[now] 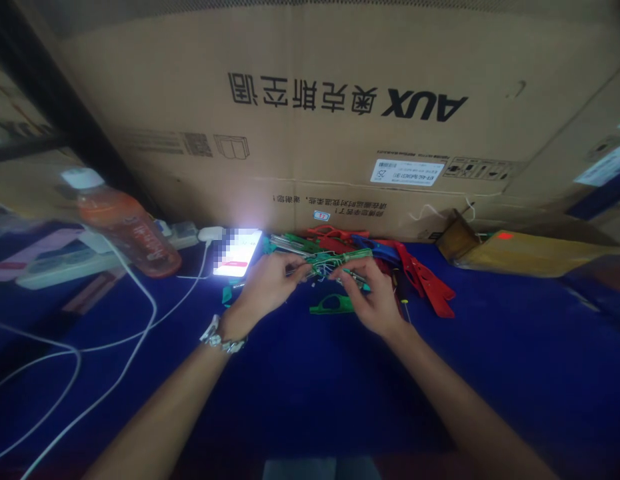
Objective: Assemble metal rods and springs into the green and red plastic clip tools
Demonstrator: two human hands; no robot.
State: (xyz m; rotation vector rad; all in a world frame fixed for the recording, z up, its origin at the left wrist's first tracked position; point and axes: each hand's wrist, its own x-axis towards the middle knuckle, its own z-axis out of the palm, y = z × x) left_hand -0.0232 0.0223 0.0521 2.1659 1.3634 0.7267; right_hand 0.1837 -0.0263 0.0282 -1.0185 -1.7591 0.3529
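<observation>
From afar, I'm watching the left hand [271, 285] pinching thin strands [321, 268] over the blue surface [300, 387], the right hand [374, 293] curling beside them, its hold impossible to tell, this apparently fine finger work calling for a steady pinch.

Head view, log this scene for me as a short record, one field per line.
Left hand: the hand has its fingertips at thin green and white strands; exact grip unclear
Left wrist: silvery bracelet
Right hand: this hand has its fingertips at the same strands
Nearest tabletop piece: flat green piece
Right of it: red pieces
Left side: lit phone, white-capped bottle
Behind: cardboard box, print upside down
</observation>
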